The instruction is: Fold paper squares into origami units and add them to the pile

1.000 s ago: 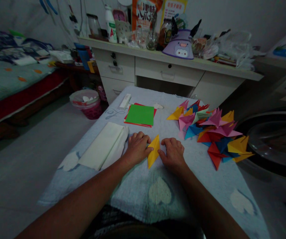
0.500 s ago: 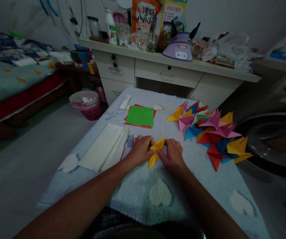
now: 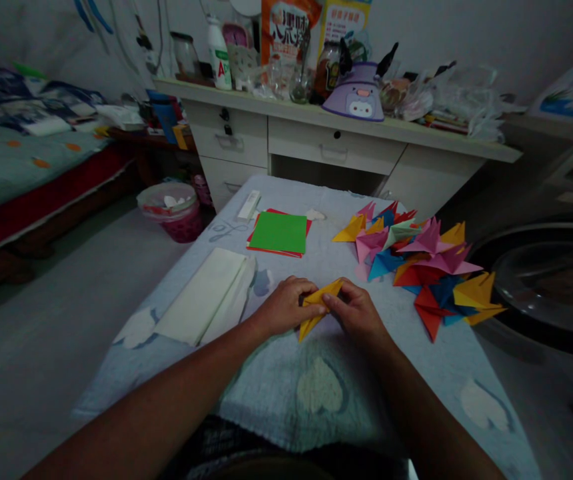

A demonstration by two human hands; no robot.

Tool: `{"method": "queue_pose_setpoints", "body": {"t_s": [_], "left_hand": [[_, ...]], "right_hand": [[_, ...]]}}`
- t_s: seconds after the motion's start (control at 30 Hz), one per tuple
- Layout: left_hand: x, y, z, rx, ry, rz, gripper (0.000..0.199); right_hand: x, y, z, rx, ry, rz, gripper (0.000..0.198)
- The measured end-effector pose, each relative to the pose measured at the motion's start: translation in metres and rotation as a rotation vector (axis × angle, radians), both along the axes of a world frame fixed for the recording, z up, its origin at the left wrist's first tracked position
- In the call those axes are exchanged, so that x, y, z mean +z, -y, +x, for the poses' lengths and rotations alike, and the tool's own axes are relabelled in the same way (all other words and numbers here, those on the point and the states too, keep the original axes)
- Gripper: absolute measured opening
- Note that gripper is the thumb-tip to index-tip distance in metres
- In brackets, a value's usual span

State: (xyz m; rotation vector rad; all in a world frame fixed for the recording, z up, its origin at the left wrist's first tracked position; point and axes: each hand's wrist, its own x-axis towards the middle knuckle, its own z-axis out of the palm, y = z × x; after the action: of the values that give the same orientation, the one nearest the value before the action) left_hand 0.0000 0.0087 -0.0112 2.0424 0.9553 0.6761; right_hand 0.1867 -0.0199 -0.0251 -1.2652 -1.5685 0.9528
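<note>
Between my hands, just above the cloth-covered table (image 3: 271, 393), is a folded piece of yellow origami paper (image 3: 322, 292). My left hand (image 3: 286, 307) pinches it from the left, thumb lying across its middle. From the other side my right hand (image 3: 359, 308) grips its upper right point between thumb and fingers. One pointed end hangs down below my left thumb. To the right lies a cluster of folded paper cranes (image 3: 431, 257) in pink, red, blue, yellow and orange. A stack of square paper (image 3: 279, 233), green on top with red beneath, lies beyond my left hand.
A folded whitish sheet (image 3: 201, 293) lies left of my hands. Near the paper stack sit a small white box (image 3: 249, 205) and a crumpled white scrap (image 3: 315, 215). Behind the table stands a cluttered desk (image 3: 311, 110). A pink bin (image 3: 174, 213) is on the floor at left.
My right hand has shifted slightly right and closer to me, pulling one point of the yellow paper outward. The paper looks longer, and my left thumb now stretches across it.
</note>
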Motion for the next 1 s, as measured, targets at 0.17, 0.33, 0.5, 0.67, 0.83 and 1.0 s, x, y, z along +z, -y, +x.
{"method": "queue_pose_setpoints", "body": {"t_s": [0.17, 0.33, 0.5, 0.67, 0.83, 1.0], "left_hand": [[-0.002, -0.002, 0.002, -0.031, 0.021, 0.026, 0.029], [0.001, 0.000, 0.002, -0.071, 0.061, -0.021, 0.022], [0.004, 0.001, 0.003, -0.105, 0.062, -0.044, 0.023], [0.003, 0.001, 0.003, -0.123, 0.089, -0.041, 0.022], [0.006, 0.002, 0.002, -0.114, 0.066, -0.053, 0.023], [0.005, 0.003, 0.000, -0.103, 0.053, -0.066, 0.023]], "right_hand": [[-0.005, 0.000, -0.001, 0.027, -0.136, -0.090, 0.023], [0.006, 0.002, -0.002, -0.004, -0.206, -0.060, 0.024], [0.014, 0.005, 0.000, -0.017, -0.160, 0.013, 0.029], [0.013, 0.005, 0.000, -0.027, -0.151, 0.007, 0.035], [0.014, 0.005, -0.002, -0.022, -0.190, -0.019, 0.037], [0.018, 0.006, -0.003, -0.039, -0.213, -0.076, 0.043]]}}
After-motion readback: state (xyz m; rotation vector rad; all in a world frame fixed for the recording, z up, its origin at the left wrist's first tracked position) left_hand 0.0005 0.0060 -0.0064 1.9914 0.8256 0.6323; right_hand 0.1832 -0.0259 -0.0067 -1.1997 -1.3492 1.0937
